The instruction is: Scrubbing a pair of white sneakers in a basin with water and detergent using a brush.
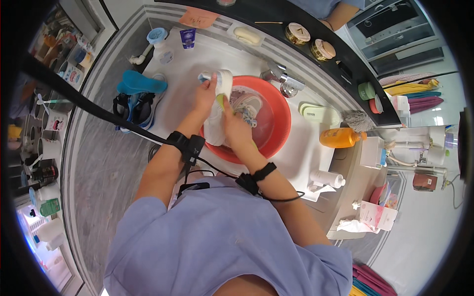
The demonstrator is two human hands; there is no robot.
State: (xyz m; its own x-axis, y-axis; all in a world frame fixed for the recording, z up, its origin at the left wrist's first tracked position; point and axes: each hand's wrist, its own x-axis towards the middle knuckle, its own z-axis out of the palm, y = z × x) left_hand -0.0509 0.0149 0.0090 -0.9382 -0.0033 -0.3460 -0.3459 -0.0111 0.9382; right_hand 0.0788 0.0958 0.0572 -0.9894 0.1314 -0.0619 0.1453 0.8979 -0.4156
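Note:
A white shoe [214, 127] is held over the left side of a red-orange basin [282, 113]. My left hand [203, 96] is closed on its upper end. My right hand [238, 127] is closed on a small yellow-green tool [220, 100], which looks like a brush and rests against the shoe. The tool's working end is mostly hidden. Inside the basin, in cloudy water, sits another pale shoe [249, 104] with patterned laces, partly behind my right hand. Both wrists wear black straps with cables.
Blue-and-black shoes [143, 111] with blue insoles [143, 84] stand left of the basin. Behind it are a purple tube [187, 38], a soap bar [247, 35] and a chrome faucet [284, 79]. At right lie a green soap dish [318, 114], an orange bottle [340, 138] and a white bottle [327, 178].

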